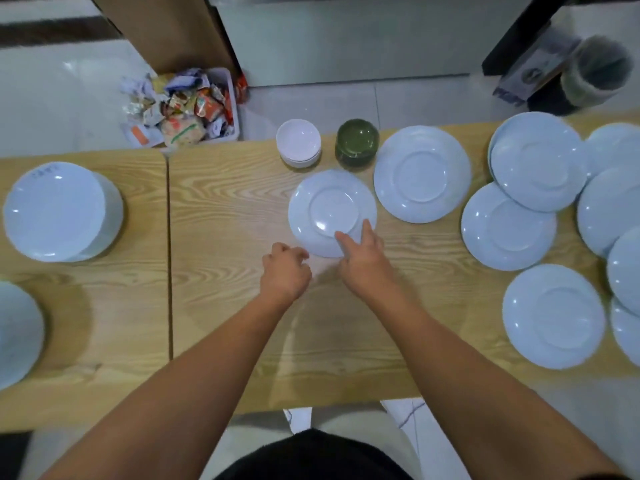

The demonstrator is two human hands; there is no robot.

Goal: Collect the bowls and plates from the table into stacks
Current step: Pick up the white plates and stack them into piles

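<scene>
On the wooden bench (225, 323), two short stacks of bowls side by side at the far edge: white bowls (298, 143) on the left, green bowls (356, 143) just beside them on the right. Number of bowls in each stack not countable from above.

Just nearer than both stacks, one central plate (329, 202), lying flat and alone. Right of it, eight more pale plate tops in a loose, partly overlapping cluster (507, 226), four of them cut by the frame edge. Under the far plate (536, 161) of that cluster, a second rim showing, so at least two piled there. Well apart on the left, a plate stack (62, 211), and part of an edge plate (17, 334) at the lower-left corner.

Right hand (363, 261) open, fingers straight and spread, fingertips (341, 237) laid on the near rim of the central plate. Left hand (285, 271) curled, knuckles right at the plate's near-left rim; gripping the rim or not, cannot tell. Both hands close together on the plate's near side, not touching each other.

Beyond the bench, on the floor, a white bin (232, 98) heaped with wrappers.
</scene>
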